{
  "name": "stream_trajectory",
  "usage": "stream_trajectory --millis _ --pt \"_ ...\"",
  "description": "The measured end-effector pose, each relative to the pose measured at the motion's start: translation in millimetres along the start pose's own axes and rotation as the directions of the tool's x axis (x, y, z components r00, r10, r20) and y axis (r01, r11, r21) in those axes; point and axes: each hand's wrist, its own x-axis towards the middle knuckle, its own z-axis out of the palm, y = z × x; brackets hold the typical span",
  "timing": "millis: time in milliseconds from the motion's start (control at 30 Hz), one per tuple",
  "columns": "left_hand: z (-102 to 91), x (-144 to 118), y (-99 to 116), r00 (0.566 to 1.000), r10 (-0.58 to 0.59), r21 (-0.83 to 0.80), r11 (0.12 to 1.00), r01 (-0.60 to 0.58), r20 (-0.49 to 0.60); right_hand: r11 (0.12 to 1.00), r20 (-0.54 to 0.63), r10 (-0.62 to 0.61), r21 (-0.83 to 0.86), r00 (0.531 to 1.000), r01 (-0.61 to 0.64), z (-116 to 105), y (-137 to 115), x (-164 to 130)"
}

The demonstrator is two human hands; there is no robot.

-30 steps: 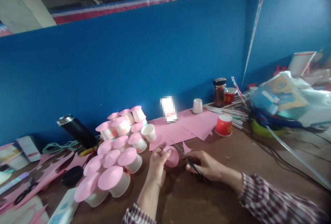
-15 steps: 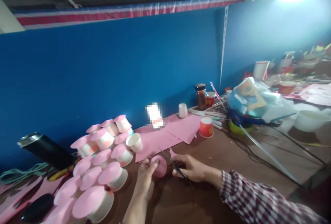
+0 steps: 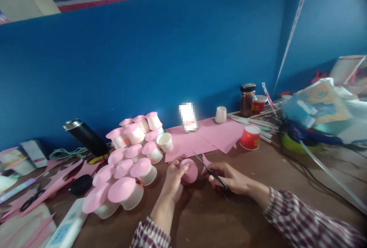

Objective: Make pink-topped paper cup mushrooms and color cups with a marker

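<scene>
Between its thumb and fingers my left hand (image 3: 175,175) pinches a round piece of pink paper (image 3: 190,171). My right hand (image 3: 231,178) grips a pair of dark scissors (image 3: 213,174), whose blades point up and left, just beside the paper disc. A small pink paper scrap (image 3: 205,161) lies behind the scissors. Further back are flat sheets of pink paper (image 3: 183,145). To the left of my hands stand several paper cups topped with pink paper cones (image 3: 123,190). An uncovered white paper cup (image 3: 164,143) leans at the edge of that group.
Along the blue wall are a small white cup (image 3: 221,114), a dark jar (image 3: 247,101) and a red paper cup (image 3: 250,138). Plastic bags (image 3: 321,106) and cables fill the right. A black flask (image 3: 86,137), other scissors (image 3: 33,199) and a power strip (image 3: 67,225) lie left.
The view has turned left and downward, so the table things appear further right and more of the left side shows. Both hands keep hold of the paper disc and the scissors.
</scene>
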Motion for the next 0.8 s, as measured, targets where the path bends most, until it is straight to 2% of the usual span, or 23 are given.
stream_trajectory --millis 233,400,667,800 --pt "1.9 1.0 1.0 1.000 0.017 0.002 1.000 -0.017 -0.022 0.999 0.039 0.021 -0.034 0.999 -0.019 -1.0 -0.2 -0.1" --pt "-0.3 2.8 1.4 1.000 0.005 -0.011 1.000 -0.005 0.026 0.997 0.031 0.022 -0.068 0.999 -0.020 -0.6 -3.7 0.2" --pt "-6.0 5.4 -0.1 0.997 0.057 0.014 0.998 -0.058 0.047 0.996 0.054 0.055 -0.079 0.997 -0.050 0.1 -6.7 -0.8" --pt "-6.6 5.6 -0.7 0.995 0.072 0.004 0.997 -0.073 0.066 0.994 0.064 0.026 -0.111 0.998 -0.019 -0.1 -3.9 -0.2"
